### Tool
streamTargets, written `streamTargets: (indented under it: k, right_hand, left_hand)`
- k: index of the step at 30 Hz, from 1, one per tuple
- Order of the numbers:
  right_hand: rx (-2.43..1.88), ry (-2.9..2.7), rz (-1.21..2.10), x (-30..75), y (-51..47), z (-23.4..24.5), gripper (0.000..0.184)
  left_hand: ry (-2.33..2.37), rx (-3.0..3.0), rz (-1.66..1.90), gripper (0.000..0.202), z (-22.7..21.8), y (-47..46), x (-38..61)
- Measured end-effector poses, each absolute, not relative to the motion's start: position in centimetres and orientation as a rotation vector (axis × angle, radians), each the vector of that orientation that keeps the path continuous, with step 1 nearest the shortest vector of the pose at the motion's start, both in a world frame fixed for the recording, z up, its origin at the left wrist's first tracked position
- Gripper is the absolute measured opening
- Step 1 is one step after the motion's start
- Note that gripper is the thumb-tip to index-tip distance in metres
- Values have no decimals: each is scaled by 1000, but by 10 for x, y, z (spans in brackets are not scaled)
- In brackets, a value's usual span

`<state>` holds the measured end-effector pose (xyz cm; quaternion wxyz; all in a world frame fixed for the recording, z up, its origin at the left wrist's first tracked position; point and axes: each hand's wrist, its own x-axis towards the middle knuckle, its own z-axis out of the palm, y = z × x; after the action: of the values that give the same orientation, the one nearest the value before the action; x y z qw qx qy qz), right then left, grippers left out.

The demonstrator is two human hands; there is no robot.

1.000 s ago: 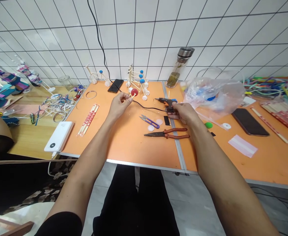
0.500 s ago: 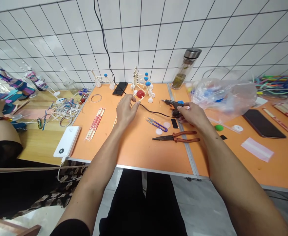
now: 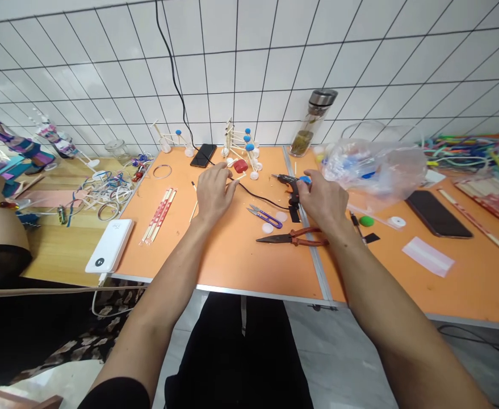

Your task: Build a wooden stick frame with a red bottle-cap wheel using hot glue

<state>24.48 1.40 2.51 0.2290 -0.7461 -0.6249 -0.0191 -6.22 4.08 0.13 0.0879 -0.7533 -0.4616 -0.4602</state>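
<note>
Grip clamped on a black-and-blue hot glue gun (image 3: 290, 184), the right hand (image 3: 323, 201) is hovering above red-handled pliers (image 3: 292, 239) and purple thread snips (image 3: 265, 216) on the orange tabletop (image 3: 232, 261). The left hand (image 3: 213, 193) is resting open and empty, just beside a black cable (image 3: 258, 196). Beyond it, a red disc (image 3: 240, 166) is lying against a stick-and-blue-ball model (image 3: 243, 146), and a glass bottle (image 3: 306, 130) is standing by white wall tiles (image 3: 253, 68).
</note>
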Motion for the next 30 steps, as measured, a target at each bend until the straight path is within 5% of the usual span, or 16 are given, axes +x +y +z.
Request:
streamTargets:
  k: [16,30]
  right_hand:
    - [-1649,-2099,-197,211,-3,15,40]
    - [-1629,-2158,-186,208,-8,16,44]
  left_hand:
    - [-1355,-2184,-1201,39,6,33,-62]
    - [-1307,-2260,-1199,39,4,30,-55]
